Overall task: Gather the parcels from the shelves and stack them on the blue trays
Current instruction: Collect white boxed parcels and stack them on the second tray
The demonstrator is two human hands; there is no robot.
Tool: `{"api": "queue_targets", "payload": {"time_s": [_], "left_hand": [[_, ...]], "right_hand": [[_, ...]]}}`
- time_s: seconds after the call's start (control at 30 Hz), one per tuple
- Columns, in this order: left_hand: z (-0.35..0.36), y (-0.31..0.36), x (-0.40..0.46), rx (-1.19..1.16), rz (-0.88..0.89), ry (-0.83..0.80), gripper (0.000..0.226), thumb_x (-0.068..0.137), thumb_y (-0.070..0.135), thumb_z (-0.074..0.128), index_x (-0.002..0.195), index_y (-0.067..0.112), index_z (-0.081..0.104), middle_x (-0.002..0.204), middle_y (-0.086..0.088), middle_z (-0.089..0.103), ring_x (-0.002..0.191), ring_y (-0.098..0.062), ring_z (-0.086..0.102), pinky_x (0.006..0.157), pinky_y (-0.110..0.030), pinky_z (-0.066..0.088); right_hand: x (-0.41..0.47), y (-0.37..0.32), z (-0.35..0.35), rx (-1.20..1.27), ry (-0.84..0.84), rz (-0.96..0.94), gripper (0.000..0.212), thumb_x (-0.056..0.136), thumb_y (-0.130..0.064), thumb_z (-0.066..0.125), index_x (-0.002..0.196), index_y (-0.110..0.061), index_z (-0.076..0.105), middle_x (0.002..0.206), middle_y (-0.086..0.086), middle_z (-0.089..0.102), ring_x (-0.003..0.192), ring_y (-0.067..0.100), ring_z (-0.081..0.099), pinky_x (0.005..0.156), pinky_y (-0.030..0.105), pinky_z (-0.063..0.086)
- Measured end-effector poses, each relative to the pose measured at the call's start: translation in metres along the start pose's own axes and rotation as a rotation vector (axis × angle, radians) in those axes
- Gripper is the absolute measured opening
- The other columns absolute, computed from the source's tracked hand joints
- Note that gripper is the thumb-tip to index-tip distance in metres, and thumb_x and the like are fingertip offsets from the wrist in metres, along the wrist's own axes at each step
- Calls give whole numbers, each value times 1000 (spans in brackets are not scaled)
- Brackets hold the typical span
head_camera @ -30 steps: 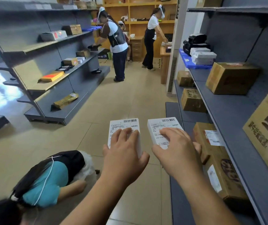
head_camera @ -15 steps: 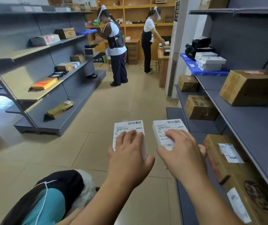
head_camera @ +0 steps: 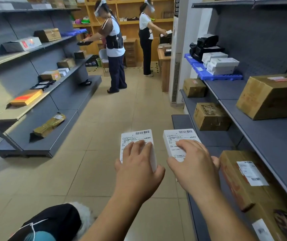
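My left hand [head_camera: 138, 168] grips a small white parcel [head_camera: 136, 139] with a barcode label, held flat in front of me above the floor. Beside it, my right hand [head_camera: 194, 168] holds a second white parcel [head_camera: 178, 136] of the same kind. The two parcels are side by side with a narrow gap between them. Further along the right shelf a blue tray [head_camera: 216, 77] carries stacked white boxes [head_camera: 220, 65] and a black bag [head_camera: 204, 45]. Another blue tray [head_camera: 73, 33] lies on the upper left shelf.
Brown cardboard boxes [head_camera: 269, 96] sit on the grey shelves to my right, one [head_camera: 243, 178] close to my right hand. The left shelving [head_camera: 52, 108] holds several parcels. A person crouches at the lower left [head_camera: 52, 223]. Two people stand down the aisle [head_camera: 115, 49].
I have moved forward along the aisle, so the blue tray and the right shelf's boxes are nearer. Both hands still hold their parcels the same way.
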State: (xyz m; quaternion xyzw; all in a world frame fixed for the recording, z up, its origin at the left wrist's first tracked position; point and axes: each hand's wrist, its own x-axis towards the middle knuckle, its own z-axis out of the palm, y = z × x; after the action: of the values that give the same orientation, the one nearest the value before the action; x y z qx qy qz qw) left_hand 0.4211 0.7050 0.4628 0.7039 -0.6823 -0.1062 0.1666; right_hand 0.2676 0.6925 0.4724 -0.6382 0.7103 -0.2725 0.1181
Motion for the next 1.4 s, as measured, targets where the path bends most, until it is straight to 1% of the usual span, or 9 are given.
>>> {"api": "queue_targets", "payload": {"time_s": [0.33, 0.63, 0.83, 0.97, 1.17, 1.4], "left_hand": [[16, 41, 119, 2, -48, 49, 64, 88, 55, 49, 149, 41, 33, 160, 18, 25, 152, -11, 12, 114, -52, 33], [22, 42, 195, 3, -104, 64, 66, 89, 55, 49, 151, 41, 33, 160, 19, 25, 152, -10, 12, 114, -51, 33], [27, 19, 259, 11, -87, 62, 65, 89, 55, 49, 150, 41, 33, 159, 19, 25, 152, -10, 13, 112, -50, 35], [24, -4, 310, 8, -61, 64, 64, 89, 55, 49, 149, 42, 33, 159, 20, 24, 151, -9, 13, 110, -49, 35], [14, -33, 390, 23, -4, 48, 65, 89, 56, 48, 150, 40, 32, 160, 18, 23, 152, -11, 12, 113, -49, 34], [21, -39, 459, 41, 44, 5, 66, 89, 56, 48, 151, 38, 32, 161, 16, 24, 153, -13, 12, 114, -52, 33]], "right_hand": [[134, 14, 3, 39, -10, -50, 49, 83, -42, 63, 131, -36, 61, 139, -23, 54, 137, 1, 37, 106, 45, 29], [214, 18, 21, 37, -51, -61, 50, 84, -43, 61, 134, -36, 59, 141, -24, 52, 137, 0, 34, 108, 46, 29], [273, 0, 51, 29, -43, -54, 50, 83, -43, 61, 132, -37, 60, 141, -26, 52, 138, -2, 34, 107, 44, 28], [315, -22, 75, 17, -25, -47, 50, 83, -43, 61, 132, -36, 60, 142, -25, 52, 139, -1, 34, 108, 45, 29], [376, -52, 110, 25, 10, 7, 49, 81, -42, 62, 131, -36, 61, 140, -24, 54, 138, 0, 35, 107, 44, 30], [432, -59, 130, -27, 10, 36, 51, 81, -44, 62, 131, -35, 61, 140, -22, 54, 140, 3, 35, 108, 46, 29]]}}
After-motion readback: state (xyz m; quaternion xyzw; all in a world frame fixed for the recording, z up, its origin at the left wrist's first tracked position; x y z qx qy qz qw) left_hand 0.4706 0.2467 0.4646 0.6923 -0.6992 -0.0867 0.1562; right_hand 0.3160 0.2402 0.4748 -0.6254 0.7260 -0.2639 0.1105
